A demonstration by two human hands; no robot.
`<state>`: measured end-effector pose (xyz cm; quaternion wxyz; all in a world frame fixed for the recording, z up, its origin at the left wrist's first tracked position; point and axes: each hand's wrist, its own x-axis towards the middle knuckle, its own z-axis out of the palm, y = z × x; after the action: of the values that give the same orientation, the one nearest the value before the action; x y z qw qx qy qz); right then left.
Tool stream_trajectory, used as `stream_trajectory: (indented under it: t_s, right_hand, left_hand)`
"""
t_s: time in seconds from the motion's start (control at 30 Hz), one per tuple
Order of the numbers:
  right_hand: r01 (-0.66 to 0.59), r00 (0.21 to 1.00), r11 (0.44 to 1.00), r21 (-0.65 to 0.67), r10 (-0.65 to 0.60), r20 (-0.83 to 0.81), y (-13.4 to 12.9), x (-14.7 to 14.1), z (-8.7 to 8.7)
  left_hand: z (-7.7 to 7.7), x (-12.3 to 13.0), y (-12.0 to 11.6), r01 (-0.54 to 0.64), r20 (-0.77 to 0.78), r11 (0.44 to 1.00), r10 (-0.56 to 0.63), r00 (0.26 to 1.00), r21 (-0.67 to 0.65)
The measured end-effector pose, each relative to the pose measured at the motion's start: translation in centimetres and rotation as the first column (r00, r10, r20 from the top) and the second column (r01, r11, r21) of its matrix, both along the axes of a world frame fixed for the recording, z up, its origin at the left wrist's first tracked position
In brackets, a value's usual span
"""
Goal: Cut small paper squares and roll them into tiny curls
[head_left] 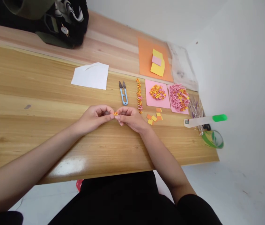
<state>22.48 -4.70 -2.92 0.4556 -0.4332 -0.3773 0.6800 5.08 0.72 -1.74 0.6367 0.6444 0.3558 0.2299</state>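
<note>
My left hand [99, 116] and my right hand [129, 118] meet over the wooden table, thumbs and fingertips pinched together. Between them is a small orange-and-yellow piece [115, 113], mostly covered by the fingers, which looks like a paper bit. Just beyond the hands lie thread snips [123, 93] with blue handles. To their right runs a row of orange, yellow and pink twisted paper bits [139, 95]. Several small orange and yellow paper rectangles [154, 118] lie to the right of my right hand.
Pink sheets carry an orange-yellow pile [157, 92] and a mostly pink pile [179, 97]. Farther back are a white paper [90, 76], an orange sheet [144, 59] and a black bag [76, 29]. A glue bottle [200, 121] and green cup [213, 139] stand near the right edge.
</note>
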Motion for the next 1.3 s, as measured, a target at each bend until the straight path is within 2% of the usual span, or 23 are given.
stream_trajectory:
  t_s: [0.4, 0.67, 0.83, 0.97, 1.3]
  right_hand:
    - [-0.063, 0.997, 0.996, 0.065, 0.066, -0.047, 0.07, 0.27, -0.38]
    - [-0.016, 0.999, 1.000, 0.008, 0.016, -0.040, 0.01, 0.19, -0.26]
    - [-0.007, 0.999, 0.999, -0.049, 0.005, -0.042, 0.05, 0.19, -0.09]
    - [-0.003, 0.999, 0.999, -0.047, 0.001, -0.053, 0.06, 0.20, -0.03]
    - [-0.028, 0.999, 1.000, -0.005, 0.028, -0.033, 0.02, 0.24, -0.22]
  left_hand:
    - [0.00, -0.03, -0.07, 0.019, 0.029, 1.000, -0.019, 0.999, -0.018]
    - [0.08, -0.04, -0.15, -0.032, 0.020, 0.999, 0.032, 0.999, -0.015]
    - [0.21, 0.08, -0.29, -0.059, 0.035, 0.996, 0.061, 0.998, -0.062]
    - [0.27, 0.19, -0.36, -0.075, 0.062, 0.993, 0.081, 0.995, -0.093]
    - [0.08, 0.14, -0.17, -0.059, 0.009, 0.998, 0.060, 0.998, -0.034]
